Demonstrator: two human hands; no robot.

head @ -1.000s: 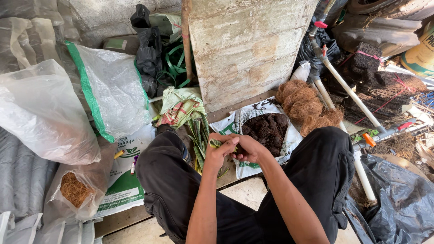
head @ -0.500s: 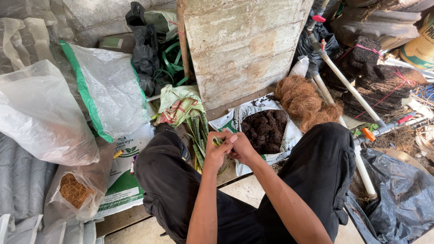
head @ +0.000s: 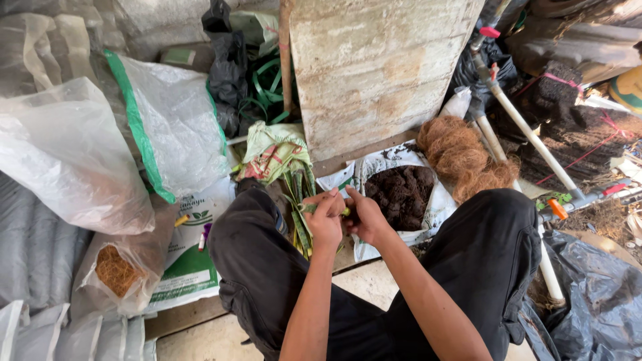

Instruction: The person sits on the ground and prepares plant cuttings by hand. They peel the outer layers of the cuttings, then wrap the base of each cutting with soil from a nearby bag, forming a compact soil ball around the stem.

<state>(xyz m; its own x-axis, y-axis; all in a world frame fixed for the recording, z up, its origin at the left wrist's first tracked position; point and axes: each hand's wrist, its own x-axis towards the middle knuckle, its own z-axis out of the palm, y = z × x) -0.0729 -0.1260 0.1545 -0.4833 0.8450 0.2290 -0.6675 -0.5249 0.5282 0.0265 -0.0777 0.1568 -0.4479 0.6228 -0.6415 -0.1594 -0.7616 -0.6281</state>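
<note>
My left hand and my right hand meet between my knees, both pinching a small green plant cutting. Its tip pokes out to the left of my left fingers; the rest is hidden inside my grip. Just beyond my hands lies a bundle of long green leaves on the ground. To the right of my hands sits an open white bag of dark soil. I am seated with black trousers on both legs.
A brown clump of coconut fibre lies behind the soil bag. Large white sacks and a clear bag of husk stand at left. A concrete pillar rises ahead. White pipes and black plastic sheeting lie right.
My hands have stayed together on the cutting, fingers shifting slightly. The view has tilted a little; nothing else has moved.
</note>
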